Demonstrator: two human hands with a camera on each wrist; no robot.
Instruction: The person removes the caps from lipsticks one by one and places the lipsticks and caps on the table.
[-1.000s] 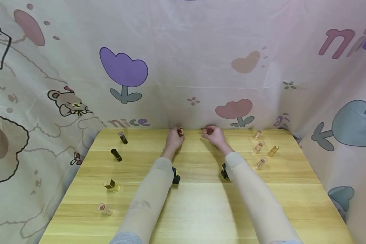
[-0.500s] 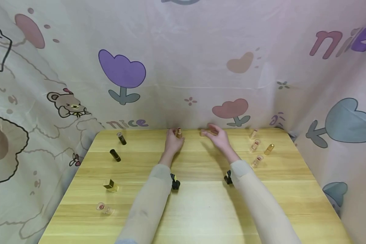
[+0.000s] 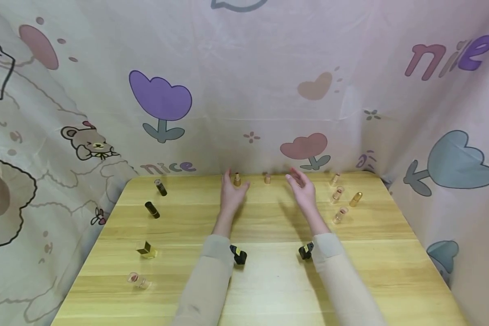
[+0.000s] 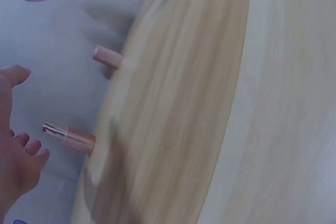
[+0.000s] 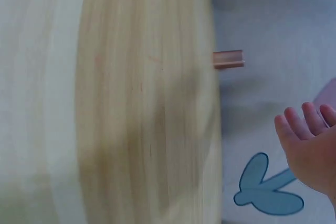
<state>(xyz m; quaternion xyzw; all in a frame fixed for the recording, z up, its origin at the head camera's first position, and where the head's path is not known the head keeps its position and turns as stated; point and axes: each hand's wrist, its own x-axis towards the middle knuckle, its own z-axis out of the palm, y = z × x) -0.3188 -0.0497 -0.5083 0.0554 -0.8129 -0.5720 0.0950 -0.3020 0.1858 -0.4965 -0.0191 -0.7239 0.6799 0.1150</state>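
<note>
An uncapped rose-gold lipstick (image 3: 237, 180) stands upright near the table's back edge; its tube (image 4: 80, 140) shows in the left wrist view. My left hand (image 3: 231, 192) is spread around it, thumb on the right and fingers on the left, apart from it. To the right of the lipstick a short rose-gold cap (image 3: 267, 179) stands upright, seen as a plain cylinder (image 5: 229, 59) in the right wrist view. Farther right, my right hand (image 3: 304, 191) is held with parted fingers, holding nothing and away from the cap.
On the left of the wooden table (image 3: 269, 290) stand two black lipsticks (image 3: 160, 187), (image 3: 152, 209), a gold square-capped one (image 3: 146, 249) and a clear-capped one (image 3: 139, 280). Several more, including a gold bullet-shaped tube (image 3: 356, 199), stand at the right. A printed curtain (image 3: 244, 90) hangs behind.
The right hand has let go of the cap and drawn back to the right. My left hand has loosened its fingers from the lipstick, which stays standing on the table.
</note>
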